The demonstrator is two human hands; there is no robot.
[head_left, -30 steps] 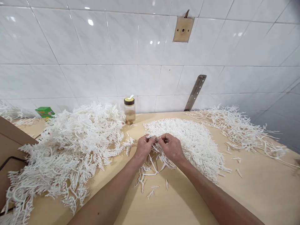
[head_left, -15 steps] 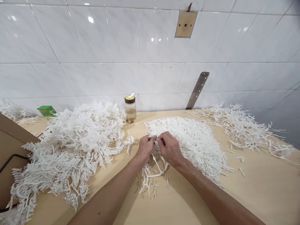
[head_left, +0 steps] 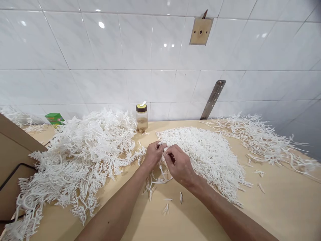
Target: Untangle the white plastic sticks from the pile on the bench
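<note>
My left hand is closed on a white branching sprig, whose forked stems hang below my fingers over the table. Close beside it, my right hand pinches thumb and fingertips together at the upper part of the same sprig. What lies exactly between the right fingertips is too small to make out. Under and behind my right hand spreads a dense pile of short white sprig tips. To the left lies a larger, tangled heap of white branching sprigs.
A jar with a dark-rimmed yellow lid stands near the tiled wall. Bare white stems lie at the right. A green box sits behind the left heap. A metal strip leans on the wall. Loose bits dot the table.
The hanging stems of the sprig have swung left and up beneath my hands. My right fingers have shifted slightly left and down along it. The whole view has moved a little.
</note>
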